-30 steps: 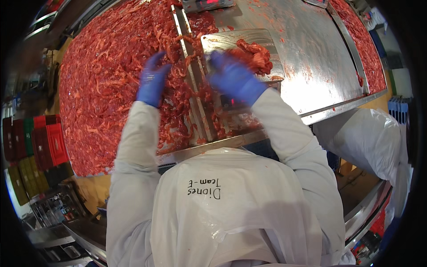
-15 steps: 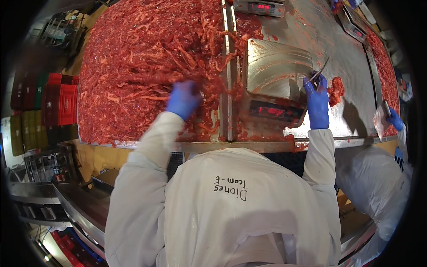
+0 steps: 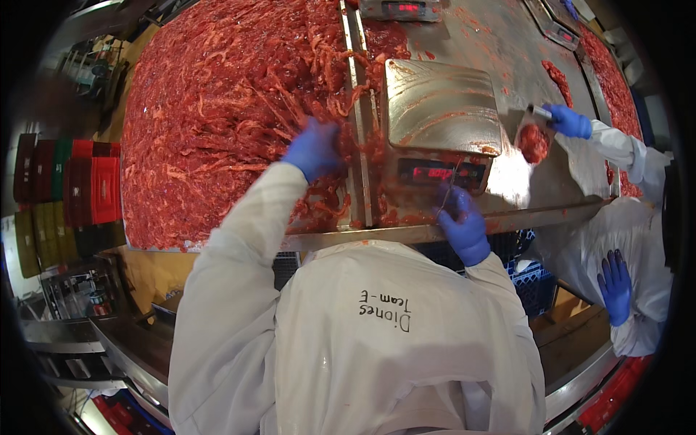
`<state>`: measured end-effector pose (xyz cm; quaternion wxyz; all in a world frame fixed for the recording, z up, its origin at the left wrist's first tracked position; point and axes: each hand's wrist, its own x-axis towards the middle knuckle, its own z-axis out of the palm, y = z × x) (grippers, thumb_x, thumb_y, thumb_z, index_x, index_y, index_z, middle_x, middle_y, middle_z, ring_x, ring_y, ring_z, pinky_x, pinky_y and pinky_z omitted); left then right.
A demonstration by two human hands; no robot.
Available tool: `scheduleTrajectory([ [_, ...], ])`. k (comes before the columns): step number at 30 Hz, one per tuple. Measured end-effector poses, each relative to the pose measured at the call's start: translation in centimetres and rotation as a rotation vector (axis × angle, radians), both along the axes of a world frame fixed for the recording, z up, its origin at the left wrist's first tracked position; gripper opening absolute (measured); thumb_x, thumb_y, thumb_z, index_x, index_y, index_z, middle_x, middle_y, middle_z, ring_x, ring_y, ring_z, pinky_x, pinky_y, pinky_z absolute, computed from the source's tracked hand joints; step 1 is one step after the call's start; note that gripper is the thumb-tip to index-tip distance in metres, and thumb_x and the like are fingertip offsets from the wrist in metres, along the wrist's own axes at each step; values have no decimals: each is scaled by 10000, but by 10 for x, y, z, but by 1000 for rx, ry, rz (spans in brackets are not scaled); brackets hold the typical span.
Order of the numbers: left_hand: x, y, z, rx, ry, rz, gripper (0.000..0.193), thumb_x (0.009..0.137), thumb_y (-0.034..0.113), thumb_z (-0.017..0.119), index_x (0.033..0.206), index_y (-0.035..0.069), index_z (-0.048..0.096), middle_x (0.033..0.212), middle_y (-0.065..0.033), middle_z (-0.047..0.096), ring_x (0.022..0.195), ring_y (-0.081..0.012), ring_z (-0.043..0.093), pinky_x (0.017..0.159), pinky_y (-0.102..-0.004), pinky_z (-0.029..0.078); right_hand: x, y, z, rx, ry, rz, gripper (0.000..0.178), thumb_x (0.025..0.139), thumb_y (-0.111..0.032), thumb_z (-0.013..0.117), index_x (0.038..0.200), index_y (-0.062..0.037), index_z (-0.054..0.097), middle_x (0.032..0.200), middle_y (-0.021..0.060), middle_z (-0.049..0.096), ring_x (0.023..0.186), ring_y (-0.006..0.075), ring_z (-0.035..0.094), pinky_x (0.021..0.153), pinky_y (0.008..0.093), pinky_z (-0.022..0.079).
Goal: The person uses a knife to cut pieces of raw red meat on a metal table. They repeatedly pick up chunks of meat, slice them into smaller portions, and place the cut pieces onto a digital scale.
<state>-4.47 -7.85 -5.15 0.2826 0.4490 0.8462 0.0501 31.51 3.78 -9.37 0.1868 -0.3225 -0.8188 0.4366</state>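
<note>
Head view: your left hand (image 3: 312, 150) is at the right side of the broad heap of red meat strips (image 3: 210, 109), which lies left of the steel divider (image 3: 355, 109). Your fingers are blurred and partly lost against the meat, so I cannot tell whether they are closed on any. Your right hand (image 3: 465, 228) has its fingers drawn together on a thin blade-like tool (image 3: 451, 183), just on the near side of the scale (image 3: 442, 101), right of the divider. Farther right, a co-worker's hand (image 3: 571, 122) holds a flat metal scoop (image 3: 536, 114) with a lump of meat (image 3: 534, 143) against it. The strips look wet, soft and limp; they will probably slip and tangle, each light but a handful weightier, so cup them from beneath mid-bunch rather than pinch the ends.
</note>
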Motion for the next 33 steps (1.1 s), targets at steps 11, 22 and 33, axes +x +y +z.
scheduleTrajectory([
  [11,13,63,93,574,-276,-196,83,848,56,670,912,6,685,833,-137,640,791,-241,660,711,-383,517,-2,-7,-15,107,-109,-1,540,861,-285,820,1307,-40,638,1107,159,716,1006,337,705,876,438,563],
  [22,33,122,85,983,-192,-324,506,814,81,814,1309,116,715,1185,-149,685,1108,-303,677,965,-378,553,-18,0,41,-627,178,25,369,943,-190,757,1230,10,640,1107,134,711,1003,256,712,876,391,583],
  [33,17,33,22,507,56,-301,315,875,164,625,1140,4,682,1076,-211,696,1051,-432,652,993,-507,474,-43,43,66,-1357,268,208,343,1090,-314,556,1173,5,652,1006,131,729,887,244,740,826,435,634],
])
